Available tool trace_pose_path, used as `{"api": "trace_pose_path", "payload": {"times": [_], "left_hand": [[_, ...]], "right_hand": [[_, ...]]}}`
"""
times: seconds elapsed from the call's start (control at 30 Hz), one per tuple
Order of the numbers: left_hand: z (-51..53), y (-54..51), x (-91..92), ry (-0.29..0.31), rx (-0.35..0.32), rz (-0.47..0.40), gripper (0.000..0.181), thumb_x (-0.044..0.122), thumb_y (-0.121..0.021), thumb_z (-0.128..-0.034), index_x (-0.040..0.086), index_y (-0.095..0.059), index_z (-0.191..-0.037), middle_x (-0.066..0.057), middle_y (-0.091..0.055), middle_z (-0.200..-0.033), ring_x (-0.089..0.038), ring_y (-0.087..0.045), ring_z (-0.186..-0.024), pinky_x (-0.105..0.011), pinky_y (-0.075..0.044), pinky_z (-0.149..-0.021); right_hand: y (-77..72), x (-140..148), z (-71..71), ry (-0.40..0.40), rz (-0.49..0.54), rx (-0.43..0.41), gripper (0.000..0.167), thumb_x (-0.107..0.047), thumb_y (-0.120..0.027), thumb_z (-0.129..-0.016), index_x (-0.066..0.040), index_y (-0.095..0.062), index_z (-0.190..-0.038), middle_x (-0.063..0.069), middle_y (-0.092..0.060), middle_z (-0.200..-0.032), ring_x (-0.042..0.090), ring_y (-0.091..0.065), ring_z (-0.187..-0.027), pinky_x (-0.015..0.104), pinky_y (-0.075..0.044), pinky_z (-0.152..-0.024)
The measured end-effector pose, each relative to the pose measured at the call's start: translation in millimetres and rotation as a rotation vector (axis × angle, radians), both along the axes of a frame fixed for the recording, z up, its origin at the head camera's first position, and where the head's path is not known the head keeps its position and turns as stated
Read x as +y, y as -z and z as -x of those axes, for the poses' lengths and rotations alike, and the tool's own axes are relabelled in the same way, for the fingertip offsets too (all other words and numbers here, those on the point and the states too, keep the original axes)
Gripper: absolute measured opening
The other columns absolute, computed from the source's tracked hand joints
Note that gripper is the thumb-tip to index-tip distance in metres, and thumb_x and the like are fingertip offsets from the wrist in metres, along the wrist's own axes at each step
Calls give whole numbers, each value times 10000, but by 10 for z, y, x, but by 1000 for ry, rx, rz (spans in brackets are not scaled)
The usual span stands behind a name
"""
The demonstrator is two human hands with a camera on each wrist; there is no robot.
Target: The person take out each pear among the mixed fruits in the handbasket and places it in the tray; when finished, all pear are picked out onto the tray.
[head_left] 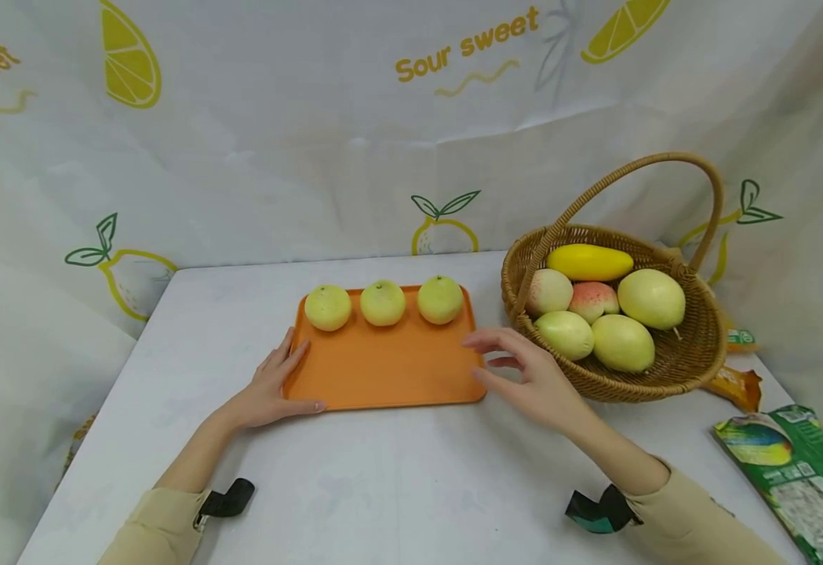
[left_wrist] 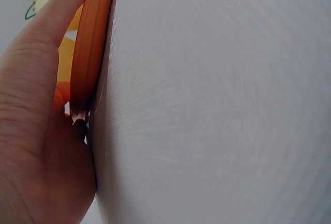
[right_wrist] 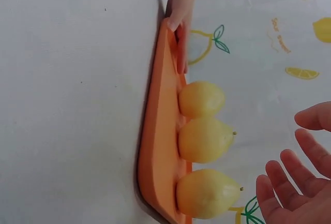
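Note:
An orange tray [head_left: 383, 365] lies on the white table with three pale yellow-green fruits in a row along its far edge: left [head_left: 328, 308], middle [head_left: 383, 303] and right [head_left: 440, 300]. My left hand [head_left: 266, 392] rests at the tray's left end, thumb along the near edge and fingers spread on the left rim; the left wrist view shows the thumb against the tray's side [left_wrist: 92, 43]. Over the tray's right edge, my right hand [head_left: 527, 380] holds nothing, its fingers loosely bent; in the right wrist view this hand [right_wrist: 305, 177] is apart from the fruits.
A wicker basket [head_left: 708, 345] with a tall handle stands right of the tray, holding a yellow long fruit [head_left: 590, 262], peach-like fruits and several pale green ones. Further right lie a green packet [head_left: 799, 479] and an orange wrapper [head_left: 736, 388]. A printed white curtain hangs behind.

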State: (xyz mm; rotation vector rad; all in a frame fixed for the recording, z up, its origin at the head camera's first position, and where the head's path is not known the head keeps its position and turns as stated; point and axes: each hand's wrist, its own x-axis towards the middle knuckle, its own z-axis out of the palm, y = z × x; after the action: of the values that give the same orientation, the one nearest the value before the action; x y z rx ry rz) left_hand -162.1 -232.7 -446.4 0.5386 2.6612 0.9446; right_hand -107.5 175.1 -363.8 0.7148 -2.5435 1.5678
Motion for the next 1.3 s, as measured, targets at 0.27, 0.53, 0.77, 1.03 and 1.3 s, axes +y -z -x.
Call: {"api": "trace_pose_path", "payload": {"times": [0.27, 0.53, 0.77, 1.03, 1.3], "left_hand": [[10, 17, -19, 4, 6, 1, 1079, 512, -770, -790, 125, -141, -1577, -88, 144, -1622, -501, 59, -1426, -701, -19, -1076], [12, 14, -22, 7, 3, -3, 1078, 505, -770, -793, 125, -136, -1578, -88, 148, -1621, -496, 69, -1427, -704, -16, -1074], [12, 13, -18, 10, 5, -5, 1076, 506, -769, -794, 121, -139, -1577, -73, 153, -1621, -490, 72, -1430, -699, -15, -1078], [6, 8, -14, 5, -1, -2, 1077, 510, -767, -793, 125, -138, -1577, -77, 149, -1622, -496, 65, -1428, -709, -21, -1071], [4, 14, -12, 5, 1, 0, 1076, 508, -767, -794, 117, -139, -1576, -81, 149, -1622, -495, 63, -1428, -702, -15, -1076]], "right_hand": [[-226, 184, -69, -5, -31, 35, 355, 0, -676, -900, -88, -608, -1238, -17, -612, -1210, 110, -584, -1075, 288, -514, -895], [-478, 403, -43, 97, -97, 97, 292, -2, -664, -909, -51, -633, -1195, 60, -643, -1145, 123, -604, -1035, 166, -501, -845], [-631, 667, 79, 85, -310, 116, 270, -106, -676, -928, -125, -645, -1196, -23, -639, -1154, 35, -561, -1011, 191, -501, -820], [-753, 865, 254, 12, -543, 97, 284, -132, -735, -885, -97, -651, -1153, -10, -651, -1131, 176, -606, -972, 361, -548, -772], [-910, 952, 432, -138, -745, -42, 332, -175, -755, -868, -96, -654, -1174, -13, -656, -1118, 210, -618, -989, 368, -534, -787]]}}
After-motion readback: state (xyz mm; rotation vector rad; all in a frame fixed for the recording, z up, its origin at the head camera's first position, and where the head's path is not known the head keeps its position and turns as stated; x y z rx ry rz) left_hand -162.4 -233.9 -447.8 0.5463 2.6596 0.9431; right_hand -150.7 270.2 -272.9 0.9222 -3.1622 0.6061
